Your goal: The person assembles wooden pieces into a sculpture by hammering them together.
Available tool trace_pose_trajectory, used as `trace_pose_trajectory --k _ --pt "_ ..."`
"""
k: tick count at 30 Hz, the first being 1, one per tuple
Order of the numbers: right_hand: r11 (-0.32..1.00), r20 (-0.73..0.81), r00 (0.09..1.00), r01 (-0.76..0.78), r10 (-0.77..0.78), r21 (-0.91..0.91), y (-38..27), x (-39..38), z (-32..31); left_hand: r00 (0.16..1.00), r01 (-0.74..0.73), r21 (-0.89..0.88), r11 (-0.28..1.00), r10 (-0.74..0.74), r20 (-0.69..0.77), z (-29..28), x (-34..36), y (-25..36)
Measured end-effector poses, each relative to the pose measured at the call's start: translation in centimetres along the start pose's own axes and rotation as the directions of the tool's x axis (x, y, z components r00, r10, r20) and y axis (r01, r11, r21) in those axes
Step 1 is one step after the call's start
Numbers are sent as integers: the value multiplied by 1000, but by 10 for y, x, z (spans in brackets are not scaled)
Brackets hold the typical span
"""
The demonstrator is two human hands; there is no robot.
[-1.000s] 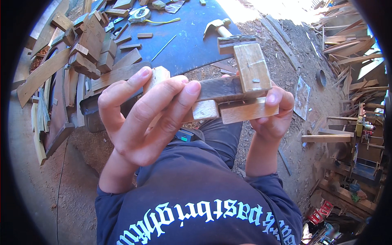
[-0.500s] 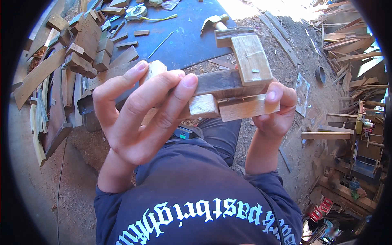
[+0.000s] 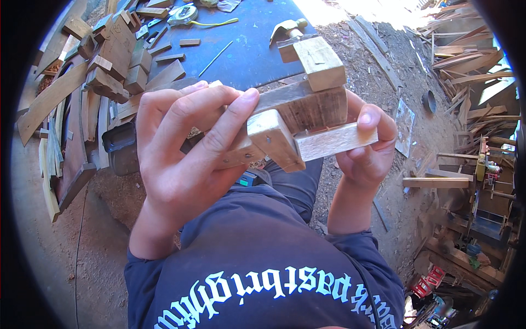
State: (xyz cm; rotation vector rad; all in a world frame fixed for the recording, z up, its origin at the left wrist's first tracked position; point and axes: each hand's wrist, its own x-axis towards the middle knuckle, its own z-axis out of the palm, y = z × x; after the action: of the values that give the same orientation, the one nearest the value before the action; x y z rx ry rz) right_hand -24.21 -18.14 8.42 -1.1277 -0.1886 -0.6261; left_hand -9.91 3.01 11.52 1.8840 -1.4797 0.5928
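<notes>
Nearest the camera, a dark blue shirt [image 3: 257, 263] with pale lettering filled the six o'clock edge, and both forearms rose from it. The left hand [image 3: 183, 159] had its fingers wrapped over the left end of a wooden assembly [image 3: 298, 120], gripping it; the right hand [image 3: 364, 145] closed on the right end, thumb pressed on a pale bar [image 3: 334, 141]. The assembly sat at the centre of view, held up between the hands — several blocks already joined: a dark weathered beam, a pale block [image 3: 274, 140] across its front, and a lighter block [image 3: 320, 60] standing on top toward twelve o'clock. By that look the joining was well along, though whether any piece remained to be fixed could not be told. Beyond, at eleven o'clock, lay a blue tabletop [image 3: 246, 49] with a hammer [image 3: 287, 28] and a tape measure [image 3: 183, 13]; offcuts [image 3: 109, 60] were heaped at ten o'clock, and planks [image 3: 466, 60] at two o'clock.
</notes>
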Motion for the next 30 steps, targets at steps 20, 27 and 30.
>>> trace_pose_trajectory --k 20,27,30 --pt "974 24 983 181 -180 -136 1 -7 4 995 -62 218 974 77 -60 -4 -10 14" --pt "968 -15 990 137 -144 -211 -8 -11 10 995 -86 225 971 95 -32 -9 -12 14" --pt "958 7 987 157 -160 -240 -8 -11 9 995 -88 219 972 95 -21 -8 -13 15"
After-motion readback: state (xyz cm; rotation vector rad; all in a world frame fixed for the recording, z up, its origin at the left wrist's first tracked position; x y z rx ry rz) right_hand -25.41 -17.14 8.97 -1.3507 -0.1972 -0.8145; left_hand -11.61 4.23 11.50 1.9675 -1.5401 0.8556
